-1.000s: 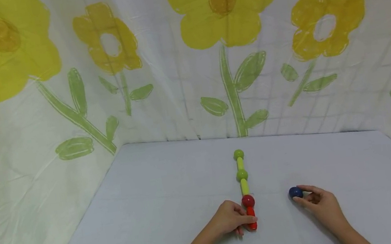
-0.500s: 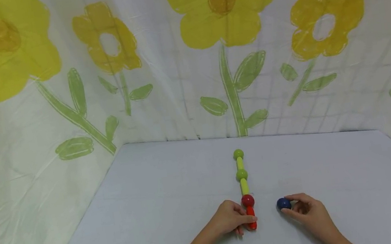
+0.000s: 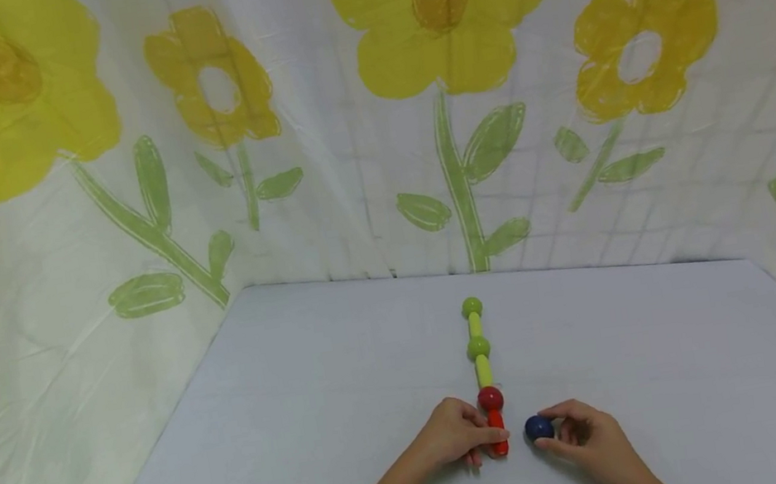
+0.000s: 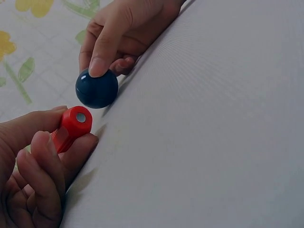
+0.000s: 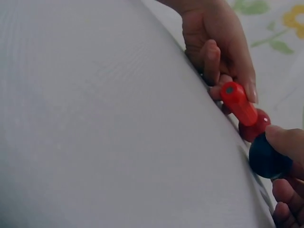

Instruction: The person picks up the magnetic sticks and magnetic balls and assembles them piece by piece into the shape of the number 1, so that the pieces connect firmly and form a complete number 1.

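Near the middle of the table, my left hand pinches a red magnetic rod between thumb and fingers. A silvery disc shows on the rod's near end in the left wrist view. At the rod's far end sits a red ball, followed by yellow-green rods and green balls in a straight line. My right hand holds a dark blue ball by thumb and fingertips. In the head view, a small gap separates this ball from the red rod to its left.
The pale table stretches out on both sides of the line of pieces. Behind it and at the left hangs a white curtain with yellow flowers, meeting the table's back edge.
My right hand has carried the blue ball left and toward me, closer to the red rod. The left hand and the line of rods and balls have stayed put.
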Available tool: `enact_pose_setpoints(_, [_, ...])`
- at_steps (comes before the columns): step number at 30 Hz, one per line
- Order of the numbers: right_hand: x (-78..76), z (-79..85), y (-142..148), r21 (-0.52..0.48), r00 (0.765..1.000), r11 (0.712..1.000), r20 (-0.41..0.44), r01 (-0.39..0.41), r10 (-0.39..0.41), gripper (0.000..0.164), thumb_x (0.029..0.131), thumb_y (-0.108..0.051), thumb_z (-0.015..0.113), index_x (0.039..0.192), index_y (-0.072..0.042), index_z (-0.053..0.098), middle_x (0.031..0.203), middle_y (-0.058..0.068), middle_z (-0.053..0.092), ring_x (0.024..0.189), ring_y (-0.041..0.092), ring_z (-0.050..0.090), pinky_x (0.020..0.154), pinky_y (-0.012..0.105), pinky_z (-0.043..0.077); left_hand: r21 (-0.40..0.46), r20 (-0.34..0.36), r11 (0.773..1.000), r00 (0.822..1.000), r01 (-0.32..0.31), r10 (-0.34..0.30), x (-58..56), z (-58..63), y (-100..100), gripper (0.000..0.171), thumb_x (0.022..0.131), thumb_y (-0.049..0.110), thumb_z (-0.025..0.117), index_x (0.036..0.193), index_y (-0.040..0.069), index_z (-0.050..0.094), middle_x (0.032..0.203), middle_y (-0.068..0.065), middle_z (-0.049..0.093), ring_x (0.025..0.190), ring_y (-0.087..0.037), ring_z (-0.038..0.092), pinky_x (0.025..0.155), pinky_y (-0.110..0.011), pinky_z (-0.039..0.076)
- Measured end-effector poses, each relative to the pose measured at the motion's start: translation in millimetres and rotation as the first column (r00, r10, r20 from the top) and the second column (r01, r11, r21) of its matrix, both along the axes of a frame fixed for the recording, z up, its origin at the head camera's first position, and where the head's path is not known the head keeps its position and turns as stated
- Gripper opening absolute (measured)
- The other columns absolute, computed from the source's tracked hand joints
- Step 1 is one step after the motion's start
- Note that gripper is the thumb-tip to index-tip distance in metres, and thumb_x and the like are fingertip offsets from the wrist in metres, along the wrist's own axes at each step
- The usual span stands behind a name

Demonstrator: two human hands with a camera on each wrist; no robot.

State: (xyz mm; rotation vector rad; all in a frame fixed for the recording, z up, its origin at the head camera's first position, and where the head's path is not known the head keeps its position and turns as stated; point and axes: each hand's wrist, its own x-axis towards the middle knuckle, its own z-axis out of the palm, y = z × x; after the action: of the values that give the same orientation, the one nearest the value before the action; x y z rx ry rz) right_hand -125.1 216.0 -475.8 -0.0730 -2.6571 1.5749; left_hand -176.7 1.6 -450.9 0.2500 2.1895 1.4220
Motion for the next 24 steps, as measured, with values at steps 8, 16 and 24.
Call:
enact_pose_setpoints(8, [3.3,1.9,-6.9,-0.010,0.991,0.991,0.013,-0.132,0.133,0.033,0.073,-0.021,0.079,0.102,-0.010,0.067,0.080,0.000,0.057,0.062,0.004,0.048,0.055,0.019,0.042,0.008,0.003,1.000,1.000,0.005,-0.005,-1.4,-1.5,-0.2,0.019,0.077,0.025,0.076,0.070,0.009,0.069,0.053,0.004,0.059,0.038,-0.006,0.047,0.040,-0.014,0.035])
enact_pose_setpoints(16, [2.8,3.8,-13.4,-0.005,0.978,0.980,0.064,-0.197,0.197,0.036,0.073,-0.025,0.079,0.102,-0.008,0.067,0.080,0.002,0.056,0.064,0.004,0.047,0.056,0.018,0.042,0.027,-0.011,1.000,1.000,0.012,-0.012,-1.5,-2.1,-1.0,0.019,0.078,0.023,0.076,0.070,0.007,0.069,0.052,0.004,0.057,0.037,-0.005,0.047,0.040,-0.014,0.035])
enact_pose_setpoints(24, [7.3,5.4,-14.6,0.009,0.967,0.967,0.020,-0.253,0.253,0.034,0.074,-0.026,0.078,0.100,-0.009,0.067,0.078,0.000,0.056,0.062,0.002,0.047,0.055,0.019,0.042,0.020,-0.020,1.000,1.000,0.017,-0.016,-1.3,-3.1,-2.6,0.021,0.077,0.026,0.076,0.070,0.008,0.068,0.051,0.005,0.054,0.037,-0.005,0.047,0.040,-0.015,0.034])
